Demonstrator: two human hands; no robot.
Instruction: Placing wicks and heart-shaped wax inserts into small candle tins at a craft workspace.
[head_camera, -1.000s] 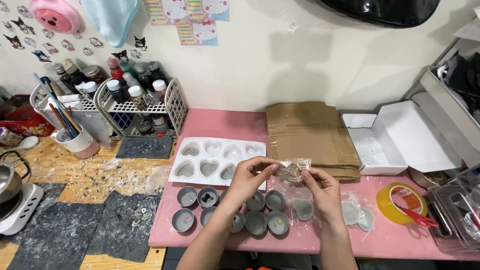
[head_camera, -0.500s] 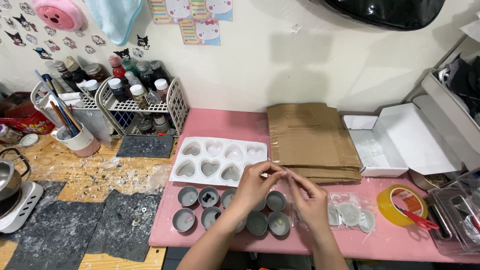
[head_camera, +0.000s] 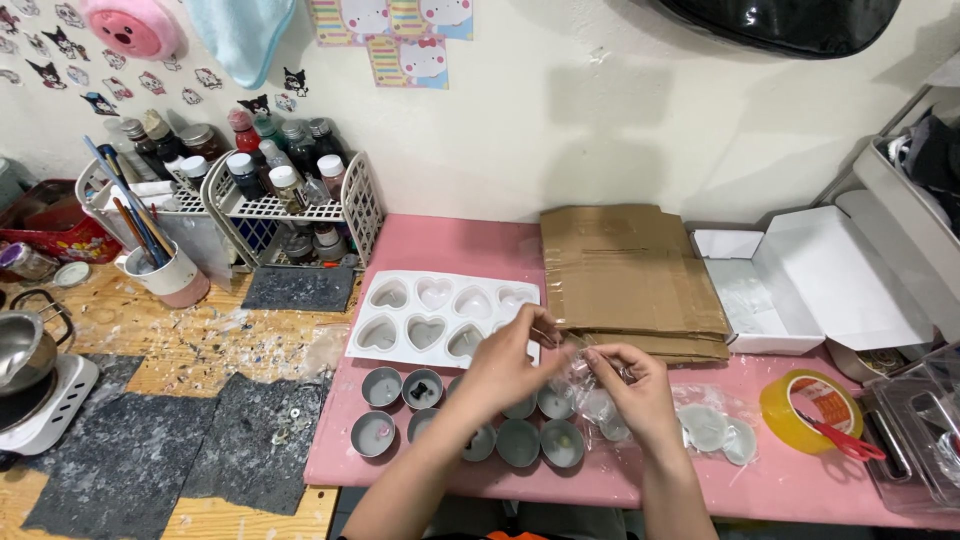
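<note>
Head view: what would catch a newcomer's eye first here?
Both hands meet mid-frame, the left hand and right hand pinching a small clear plastic bag over a cluster of round grey tealight cups on the pink table. Behind them lies a white heart-shaped mould, beside flattened brown cardboard.

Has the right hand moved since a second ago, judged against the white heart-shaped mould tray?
Yes. The right hand has moved left, closer to the white heart-shaped mould tray.
</note>
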